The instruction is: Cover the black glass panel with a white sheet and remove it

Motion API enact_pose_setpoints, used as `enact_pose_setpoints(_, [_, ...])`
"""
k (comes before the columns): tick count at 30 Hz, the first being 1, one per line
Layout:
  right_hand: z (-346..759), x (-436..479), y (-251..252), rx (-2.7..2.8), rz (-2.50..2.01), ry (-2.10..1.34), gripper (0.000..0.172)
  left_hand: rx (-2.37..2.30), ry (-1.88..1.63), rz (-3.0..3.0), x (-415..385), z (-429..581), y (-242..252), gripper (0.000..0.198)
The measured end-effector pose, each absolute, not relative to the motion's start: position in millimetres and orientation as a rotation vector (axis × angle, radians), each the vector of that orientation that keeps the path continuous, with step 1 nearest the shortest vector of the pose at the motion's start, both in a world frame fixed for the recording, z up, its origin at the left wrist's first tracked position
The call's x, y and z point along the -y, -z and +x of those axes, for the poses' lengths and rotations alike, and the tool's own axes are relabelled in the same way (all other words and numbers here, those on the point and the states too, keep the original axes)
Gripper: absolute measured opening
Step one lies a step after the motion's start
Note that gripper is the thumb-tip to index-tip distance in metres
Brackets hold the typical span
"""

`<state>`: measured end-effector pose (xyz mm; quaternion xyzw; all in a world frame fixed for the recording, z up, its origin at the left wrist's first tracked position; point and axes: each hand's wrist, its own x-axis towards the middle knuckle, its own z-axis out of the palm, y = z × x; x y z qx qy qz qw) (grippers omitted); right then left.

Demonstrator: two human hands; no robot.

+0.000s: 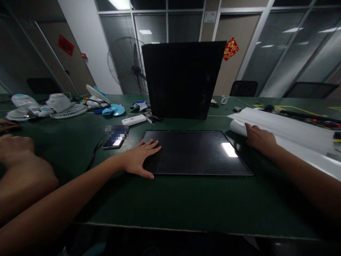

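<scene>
A flat black display panel (191, 153) lies on the green table with its glossy face up, reflecting a ceiling light. My left hand (141, 158) rests on the panel's left edge, fingers spread and thumb near the front left corner. On the right, my right hand (261, 139) is at the curled left end of a large white sheet (287, 129). Its index finger stretches along the sheet while the other fingers bend around the edge, partly hidden. The sheet is loosely rolled and extends past the right side of the view.
Behind the panel stands a tall black screen (183, 80). A phone (115, 137) with a dark cable and a white oblong device (134, 120) lie to the left. Farther left are white fan parts (61, 106) and a blue fan blade (114, 109). Another person's arm (23, 177) rests at far left.
</scene>
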<state>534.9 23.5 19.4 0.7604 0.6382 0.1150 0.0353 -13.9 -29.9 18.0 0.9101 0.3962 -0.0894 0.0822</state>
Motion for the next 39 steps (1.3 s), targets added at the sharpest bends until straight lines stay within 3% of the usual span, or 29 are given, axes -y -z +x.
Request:
enact_pose_setpoints(8, [466.6, 15.2, -40.4, -2.374, 2.125, -0.509, 0.076, -1.336, 0.125, 2.717, 18.8, -16.0, -7.5, 0.095])
enact_pose_setpoints(13, [423.3, 47.1, -25.4, -2.831, 1.619, -0.088, 0.081, -1.358, 0.065, 2.746, 18.3, -14.9, -2.8, 0.094])
enact_pose_setpoints(17, [407.2, 57.3, -8.6, -2.998, 1.193, 0.307, 0.062, -1.397, 0.056, 2.732, 20.5, -13.9, -3.4, 0.098])
enact_pose_setpoints(20, [403.3, 57.6, -4.0, -3.024, 1.101, 0.441, 0.058, -1.432, 0.037, 2.714, 23.5, -12.4, -5.1, 0.101])
enact_pose_setpoints(23, [407.3, 52.2, -2.5, -3.019, 1.196, 0.447, 0.060, -1.496, 0.026, 2.684, 28.4, -7.9, -7.4, 0.102])
enact_pose_setpoints(30, [441.0, 19.0, 2.3, -2.622, 1.862, -0.121, 0.072, -1.587, 0.039, 2.637, 41.3, 10.9, -12.6, 0.107])
enact_pose_setpoints(35, [439.3, 18.2, -3.7, -2.489, 1.989, -0.137, 0.089, -1.625, 0.055, 2.616, 45.2, 17.1, -14.3, 0.113])
enact_pose_setpoints(39, [428.4, 28.2, -2.0, -2.603, 1.905, -0.047, 0.086, -1.594, 0.015, 2.664, 44.4, 14.3, -13.1, 0.112])
